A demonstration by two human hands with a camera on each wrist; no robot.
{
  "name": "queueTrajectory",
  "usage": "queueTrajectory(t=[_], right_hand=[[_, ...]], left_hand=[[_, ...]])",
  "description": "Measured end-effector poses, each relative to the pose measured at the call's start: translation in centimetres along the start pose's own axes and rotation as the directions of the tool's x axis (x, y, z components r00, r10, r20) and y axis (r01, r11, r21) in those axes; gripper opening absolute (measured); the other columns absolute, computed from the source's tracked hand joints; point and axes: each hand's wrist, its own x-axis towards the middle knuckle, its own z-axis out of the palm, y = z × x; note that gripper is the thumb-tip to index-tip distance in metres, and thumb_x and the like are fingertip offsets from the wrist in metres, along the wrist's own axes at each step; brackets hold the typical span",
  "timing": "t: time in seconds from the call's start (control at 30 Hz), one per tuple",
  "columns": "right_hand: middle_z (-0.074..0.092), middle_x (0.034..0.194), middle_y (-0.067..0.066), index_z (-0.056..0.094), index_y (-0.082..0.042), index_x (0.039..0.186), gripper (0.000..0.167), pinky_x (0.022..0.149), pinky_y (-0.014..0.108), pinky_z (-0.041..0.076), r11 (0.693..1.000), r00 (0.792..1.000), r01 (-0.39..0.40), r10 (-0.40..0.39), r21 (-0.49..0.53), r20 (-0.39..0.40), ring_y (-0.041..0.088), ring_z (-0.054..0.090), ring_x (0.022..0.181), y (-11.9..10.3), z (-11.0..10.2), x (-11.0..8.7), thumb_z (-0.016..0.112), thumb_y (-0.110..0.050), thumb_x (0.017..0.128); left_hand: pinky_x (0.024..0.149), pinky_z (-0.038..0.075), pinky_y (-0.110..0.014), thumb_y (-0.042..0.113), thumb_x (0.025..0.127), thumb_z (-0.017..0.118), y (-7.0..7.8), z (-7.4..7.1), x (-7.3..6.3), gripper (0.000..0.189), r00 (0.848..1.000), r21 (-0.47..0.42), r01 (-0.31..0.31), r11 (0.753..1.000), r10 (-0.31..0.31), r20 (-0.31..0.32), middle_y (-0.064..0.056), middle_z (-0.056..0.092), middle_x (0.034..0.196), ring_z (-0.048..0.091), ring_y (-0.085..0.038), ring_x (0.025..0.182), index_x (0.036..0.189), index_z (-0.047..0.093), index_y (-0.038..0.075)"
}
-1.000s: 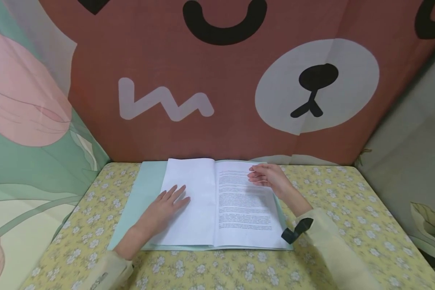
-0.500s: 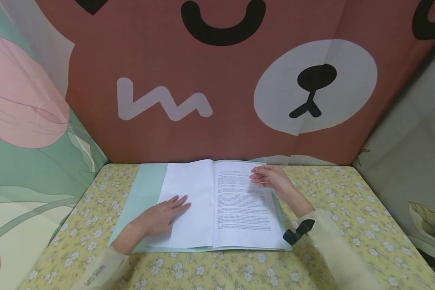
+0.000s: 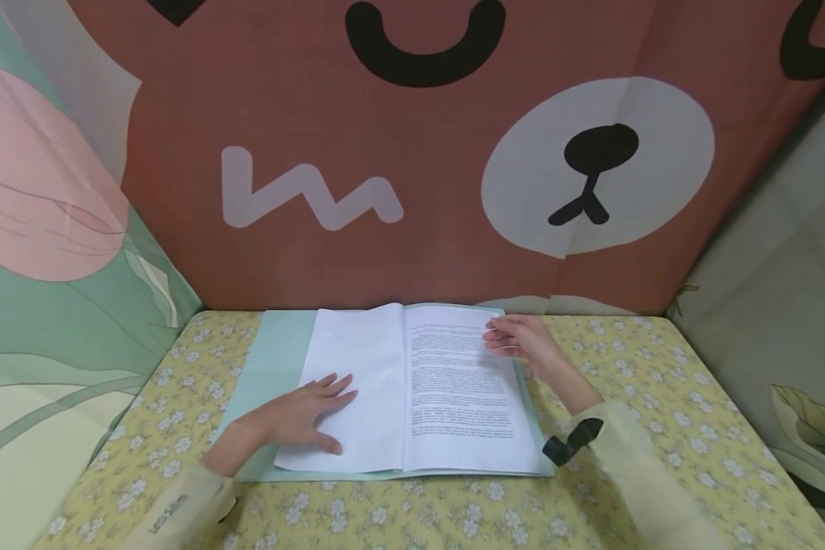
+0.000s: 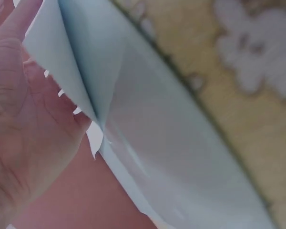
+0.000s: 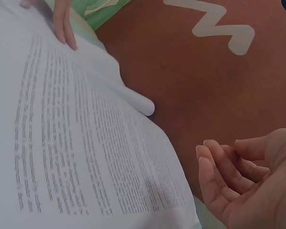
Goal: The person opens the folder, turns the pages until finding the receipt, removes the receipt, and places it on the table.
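An open booklet with a pale green cover [image 3: 278, 351] lies on the table. Its left page [image 3: 371, 382] is blank and its right page [image 3: 462, 389] carries printed text. My left hand [image 3: 292, 416] rests on the lower left of the blank page, with fingers spread and thumb apart. In the left wrist view that hand's palm is beside a pale green sheet edge, with a ragged border. My right hand [image 3: 525, 344] hovers at the upper right edge of the printed page. The right wrist view shows its fingers [image 5: 214, 176] loosely bent, holding nothing.
A yellow flowered cloth [image 3: 385, 519] covers the table. Behind it hangs a brown fabric backdrop [image 3: 440, 267] with a bear design, close to the booklet's far edge. Printed fabric [image 3: 55, 328] stands at the left and a grey sheet [image 3: 777, 267] at the right.
My left hand has slid toward the near left side of the blank page, and its thumb has come into sight, spread. My right hand has drifted slightly right.
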Motion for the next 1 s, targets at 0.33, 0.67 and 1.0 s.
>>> queueTrajectory(t=[0.33, 0.67, 1.0], right_hand=[[0.072, 0.099, 0.025, 0.068, 0.014, 0.113, 0.026, 0.074, 0.041, 0.061, 0.887, 0.962, 0.16, -0.238, -0.434, -0.132, 0.035, 0.072, 0.088, 1.2, 0.3, 0.9, 0.063, -0.008, 0.101], [0.056, 0.14, 0.033, 0.051, 0.013, 0.141, 0.055, 0.104, 0.057, 0.048, 0.705, 0.981, 0.16, -0.191, -0.691, 0.032, 0.048, 0.054, 0.13, 2.4, 0.3, 2.3, 0.07, -0.018, 0.1], [0.038, 0.156, 0.035, 0.035, 0.016, 0.152, 0.073, 0.116, 0.058, 0.035, 0.641, 0.982, 0.19, -0.113, -0.744, 0.153, 0.049, 0.036, 0.145, 3.7, -0.2, 3.3, 0.069, -0.024, 0.101]], left_hand=[[0.12, 0.009, -0.07, 0.064, 0.091, 0.069, -0.6, 0.7, 0.0, 0.098, 1.0, -0.035, -0.027, 0.999, 0.028, 0.007, -0.015, 0.013, 0.172, 0.006, -0.045, 0.156, 0.164, 0.03, 0.009], [0.121, 0.006, -0.069, 0.065, 0.091, 0.069, -0.7, 1.0, -0.1, 0.105, 0.999, -0.002, 0.001, 1.0, -0.001, 0.036, -0.014, 0.007, 0.173, 0.002, -0.043, 0.157, 0.166, 0.022, 0.01], [0.121, 0.004, -0.068, 0.065, 0.091, 0.068, -0.3, 0.8, -0.1, 0.105, 0.998, -0.024, 0.025, 0.999, -0.023, 0.051, -0.012, 0.004, 0.174, -0.001, -0.041, 0.158, 0.167, 0.019, 0.012]])
